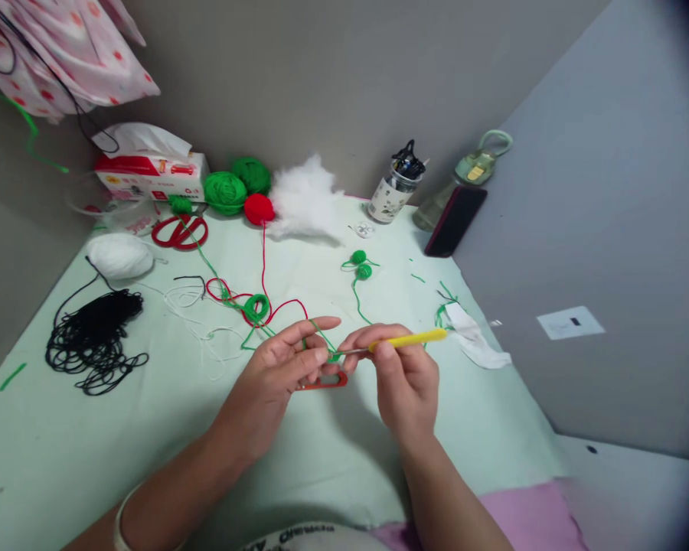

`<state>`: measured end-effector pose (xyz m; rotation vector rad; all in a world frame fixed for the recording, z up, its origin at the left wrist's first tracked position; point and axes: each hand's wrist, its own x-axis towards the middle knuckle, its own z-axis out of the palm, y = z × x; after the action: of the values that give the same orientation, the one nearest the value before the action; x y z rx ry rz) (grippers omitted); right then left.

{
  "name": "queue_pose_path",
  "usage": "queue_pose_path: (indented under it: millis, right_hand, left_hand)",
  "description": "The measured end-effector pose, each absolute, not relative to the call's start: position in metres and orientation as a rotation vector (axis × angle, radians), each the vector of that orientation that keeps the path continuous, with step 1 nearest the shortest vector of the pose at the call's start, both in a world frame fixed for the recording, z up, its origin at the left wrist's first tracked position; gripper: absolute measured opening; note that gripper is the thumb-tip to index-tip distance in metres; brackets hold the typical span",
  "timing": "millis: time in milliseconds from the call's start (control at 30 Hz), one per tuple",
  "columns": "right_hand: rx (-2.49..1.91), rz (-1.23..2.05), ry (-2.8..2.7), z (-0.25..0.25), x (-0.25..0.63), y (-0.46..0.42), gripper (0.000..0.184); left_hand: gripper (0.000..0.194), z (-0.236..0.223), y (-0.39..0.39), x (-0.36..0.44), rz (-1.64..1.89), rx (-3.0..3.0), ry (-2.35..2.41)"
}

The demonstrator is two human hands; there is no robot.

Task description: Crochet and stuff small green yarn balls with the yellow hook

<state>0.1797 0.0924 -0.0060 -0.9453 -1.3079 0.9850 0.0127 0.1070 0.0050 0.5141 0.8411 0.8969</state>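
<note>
My right hand [405, 379] is closed round a crochet hook with a yellow handle [410, 340], its metal tip pointing left into a small green stitch [334, 356]. My left hand [281, 367] pinches that green yarn, which runs up over its fingers. A red ring-shaped piece [324, 381] lies on the pale green cloth [149, 444] just beneath the left fingers. The green strand leads back to a small green coil [256, 308] tangled with red yarn [262, 260].
At the back stand two green yarn balls [225, 191], a red ball [258, 208], white stuffing [307, 203], a tissue box [149, 174] and red scissors [179, 231]. Black yarn [95, 337] and a white ball [119, 255] lie left. A jar [391, 195], bottle [474, 170] and phone [455, 220] sit right.
</note>
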Motion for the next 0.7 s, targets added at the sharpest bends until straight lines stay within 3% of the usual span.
queue_pose_path:
  millis: [233,333,500,700]
  right_hand:
    - [-1.022,0.258,-1.960,-0.015,0.179,0.083,0.044]
    - [-1.048,0.333,-1.841,-0.013,0.179,0.082,0.039]
    - [-0.937,0.770,-1.386,-0.005,0.176,0.090,0.025]
    - [-0.971,0.726,-1.483,-0.006,0.172,0.090,0.027]
  left_hand:
    - [0.047,0.005,0.104,0.014,0.959,0.483,0.815]
    - [0.042,0.003,0.105,0.012,0.870,0.356,0.734]
    - [0.036,0.005,0.106,0.013,0.886,0.387,0.771]
    - [0.030,0.007,0.104,0.019,0.938,0.583,0.831]
